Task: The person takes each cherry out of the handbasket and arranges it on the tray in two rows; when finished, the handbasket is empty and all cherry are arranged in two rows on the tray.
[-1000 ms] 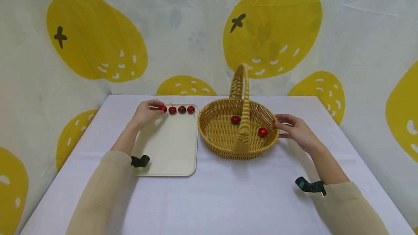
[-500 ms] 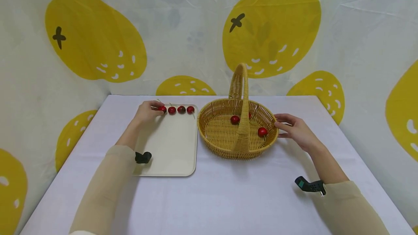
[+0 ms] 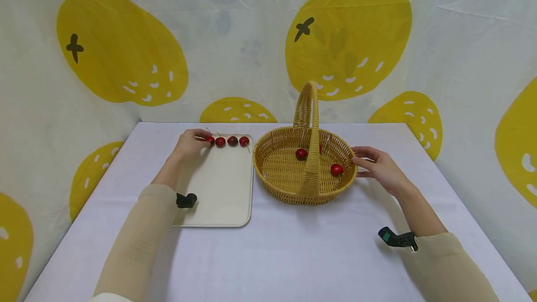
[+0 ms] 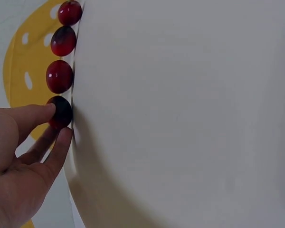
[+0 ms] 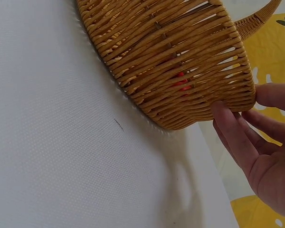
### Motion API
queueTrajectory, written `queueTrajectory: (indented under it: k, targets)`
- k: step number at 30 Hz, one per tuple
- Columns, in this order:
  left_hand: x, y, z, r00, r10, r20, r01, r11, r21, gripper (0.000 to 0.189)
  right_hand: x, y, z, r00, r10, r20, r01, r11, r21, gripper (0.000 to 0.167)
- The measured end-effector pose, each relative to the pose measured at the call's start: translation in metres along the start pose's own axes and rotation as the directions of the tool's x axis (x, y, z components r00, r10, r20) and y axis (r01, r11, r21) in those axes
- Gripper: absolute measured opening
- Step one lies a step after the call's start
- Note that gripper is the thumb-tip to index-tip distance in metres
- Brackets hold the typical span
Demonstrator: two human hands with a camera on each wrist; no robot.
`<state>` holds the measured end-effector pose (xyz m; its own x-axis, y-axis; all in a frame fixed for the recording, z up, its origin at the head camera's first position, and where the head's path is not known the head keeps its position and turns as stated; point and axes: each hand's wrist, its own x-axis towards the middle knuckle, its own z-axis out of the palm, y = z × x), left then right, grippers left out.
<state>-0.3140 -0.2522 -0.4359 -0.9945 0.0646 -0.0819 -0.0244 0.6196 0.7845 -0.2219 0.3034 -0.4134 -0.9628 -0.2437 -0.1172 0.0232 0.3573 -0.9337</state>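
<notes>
Head cam: L hand [image 3: 189,144] pinches leftmost cherry [image 3: 211,140] beside 3 other cherries [image 3: 232,141] on tray [image 3: 218,185]; R hand [image 3: 382,169] touches basket [image 3: 281,194] rim, can't tell if gripping; red fruit [image 3: 336,169] inside.

Curtained tabletop booth: white-clothed table [image 3: 302,255], fruit-print hangings [image 3: 247,36] on three sides, black wrist cameras [image 3: 397,239].
</notes>
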Motion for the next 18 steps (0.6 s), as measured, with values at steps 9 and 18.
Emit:
queueTrajectory:
  k: [9,18]
  targets:
    - [-0.0023,0.0017,-0.0013,1.0,0.014,0.002,-0.014,1.0,-0.025,0.037,-0.0009,-0.0014,0.0005,1.0,0.001,-0.001,-0.001,1.0,0.001,0.061]
    - [-0.0094,0.0036,-0.007,1.0,0.02,-0.004,-0.02,0.999,-0.033,0.037,-0.0013,-0.0039,0.0006,1.0,-0.003,0.0,0.003,1.0,0.002,0.06]
